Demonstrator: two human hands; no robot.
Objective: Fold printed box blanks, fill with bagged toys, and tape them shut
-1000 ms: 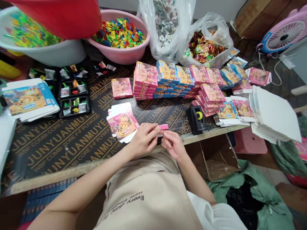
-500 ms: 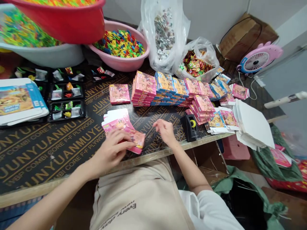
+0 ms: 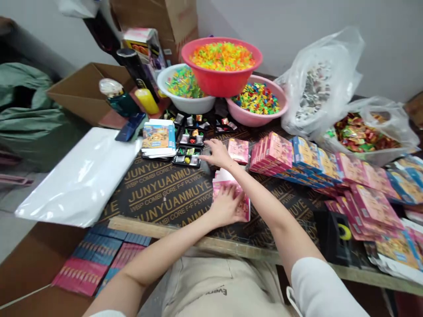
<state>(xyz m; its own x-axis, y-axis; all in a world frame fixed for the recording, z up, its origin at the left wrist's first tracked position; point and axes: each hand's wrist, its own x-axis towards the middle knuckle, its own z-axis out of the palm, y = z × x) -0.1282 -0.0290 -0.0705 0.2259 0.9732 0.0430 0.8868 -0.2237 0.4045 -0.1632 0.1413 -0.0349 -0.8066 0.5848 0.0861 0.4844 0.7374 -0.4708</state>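
My left hand (image 3: 227, 207) lies spread over a pink printed carton (image 3: 244, 210), which rests on the table near the front edge. White flaps of cartons (image 3: 224, 175) stick out beyond its fingers. My right hand (image 3: 217, 153) is stretched across to the left, past my left hand, with thumb and fingers apart and nothing visible between them. Its fingertips are beside the black compartment trays (image 3: 187, 157), which hold small coloured pieces and little packets. Whether they touch a tray I cannot tell. A closed pink box (image 3: 238, 150) lies just right of that hand.
Basins in red (image 3: 222, 79), white (image 3: 190, 104) and pink (image 3: 261, 118) hold coloured pieces at the back. Clear bags (image 3: 313, 97) stand right of them. Stacked boxes (image 3: 279, 149) run rightward to a black tape dispenser (image 3: 333, 237). Flat blue cartons (image 3: 158, 136) lie left.
The view has swung left. My right hand has moved from right of the pink carton to beside the black trays. My left hand stays on the carton, its fingers now flatter.
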